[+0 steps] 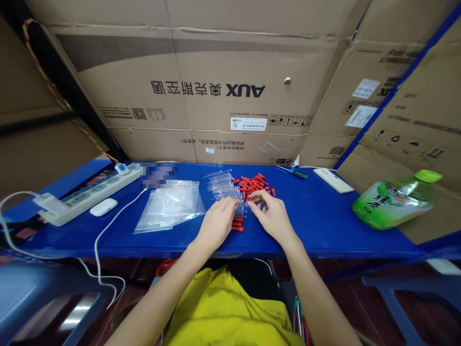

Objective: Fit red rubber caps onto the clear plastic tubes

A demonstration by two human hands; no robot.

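Blue table [317, 223]; left hand [218, 220] over clear tubes [220, 185], right hand [272, 214] near red bulbs [253, 184]

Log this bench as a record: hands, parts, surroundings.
left hand: over the clear tubes; grip unclear
right hand: fingers at the near edge of the red caps; grip unclear
table: blue
left of tubes: clear bags, white case, power strip
right of caps: screwdriver, phone, green bottle
behind: carton
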